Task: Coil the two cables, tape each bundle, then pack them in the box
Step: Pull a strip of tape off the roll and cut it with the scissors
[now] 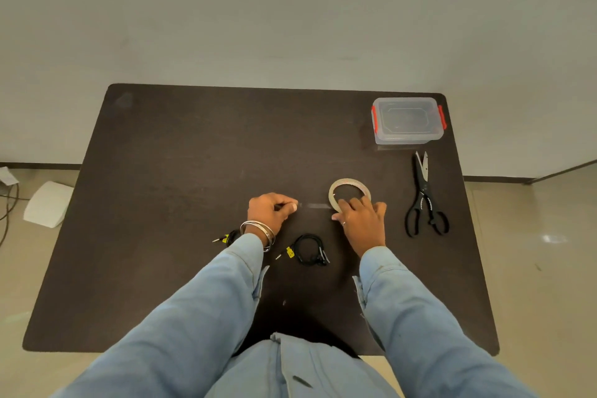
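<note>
1. Counter (181, 191): dark, matte, rectangular; it carries every item listed below.
2. Your left hand (270, 211): fingers curled in, thumb and forefinger pinched on the free end of a clear tape strip (315, 205). Silver bangles (258, 231) sit at the wrist above a light blue sleeve (200, 307).
3. Your right hand (363, 220): laid over the near edge of the tape roll (349, 186), fingers bent and pressing on its rim; a ring shows on one finger. The roll lies flat on the counter, just right of centre.
4. Tape strip: drawn out level from the roll leftward to your left hand, spanning the gap between the two hands. Whether it touches the counter cannot be told.
5. Coiled black cable (309, 249): a small loop with a yellow tag and plug ends sticking out, lying on the counter between your wrists, near your body.
6. Second black cable (227, 237): mostly hidden behind your left wrist; a yellow tag and a plug tip show to its left.
7. Box (407, 121): clear plastic, lid on, red clips on both short sides; far right corner of the counter.
8. Scissors (424, 200): black handles, blades slightly apart and pointing away from you; between the box and the near right side, beside the roll but apart from it.
</note>
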Available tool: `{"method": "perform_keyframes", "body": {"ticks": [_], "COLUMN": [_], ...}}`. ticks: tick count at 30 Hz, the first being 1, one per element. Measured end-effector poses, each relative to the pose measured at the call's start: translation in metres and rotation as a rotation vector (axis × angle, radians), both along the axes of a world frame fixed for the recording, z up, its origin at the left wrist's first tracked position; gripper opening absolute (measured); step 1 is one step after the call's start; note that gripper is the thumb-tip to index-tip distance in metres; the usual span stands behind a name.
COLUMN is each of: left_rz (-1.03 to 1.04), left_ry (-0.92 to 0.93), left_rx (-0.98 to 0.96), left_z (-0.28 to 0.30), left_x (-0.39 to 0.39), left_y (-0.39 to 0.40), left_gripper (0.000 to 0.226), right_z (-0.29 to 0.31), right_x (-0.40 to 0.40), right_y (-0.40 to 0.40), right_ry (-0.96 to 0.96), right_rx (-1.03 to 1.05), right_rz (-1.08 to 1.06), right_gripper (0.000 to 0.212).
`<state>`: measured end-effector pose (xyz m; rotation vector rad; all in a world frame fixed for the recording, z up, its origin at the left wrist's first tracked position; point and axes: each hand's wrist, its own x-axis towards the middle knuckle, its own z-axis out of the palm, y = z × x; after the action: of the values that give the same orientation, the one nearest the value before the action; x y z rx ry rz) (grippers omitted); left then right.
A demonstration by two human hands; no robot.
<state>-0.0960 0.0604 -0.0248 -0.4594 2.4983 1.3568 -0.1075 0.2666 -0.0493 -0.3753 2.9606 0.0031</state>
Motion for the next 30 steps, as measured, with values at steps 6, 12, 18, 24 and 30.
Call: {"method": "perform_keyframes", "body": {"ticks": [6,12,18,24,30], "left_rz": [0.007,-0.016,0.010,0.010,0.055], "left_ry": [-0.022,-0.025,0.008,0.031,0.037], "left_rx": [-0.064,-0.186,-0.240,-0.325,-0.376], "left_z": [-0.013,-0.013,-0.012,-0.010,-0.006], "left_x": [0.006,0.008,0.012,0.014,0.014], "left_y": [0.004,0.009,0.012,0.019,0.028], "left_gripper": [0.011,0.014,0.015,0.015,0.016], "right_z": [-0.003,0.014,0.012,0.027,0.044], "right_x": [-0.001,-0.003,0.002,-0.016,-0.015], "right_y": [0.018,0.070,0.101,0.097,0.089], "right_ry": [-0.204,0.097,-0.162,-0.281,-0.225], "right_rx": [-0.272,-0.271,-0.021,-0.045,-0.220], "right_rz": [-0.026,-0.818,-0.930,-0.943,-0.797], "right_gripper": [0.042,0.031,0.051,0.039,0.037]}}
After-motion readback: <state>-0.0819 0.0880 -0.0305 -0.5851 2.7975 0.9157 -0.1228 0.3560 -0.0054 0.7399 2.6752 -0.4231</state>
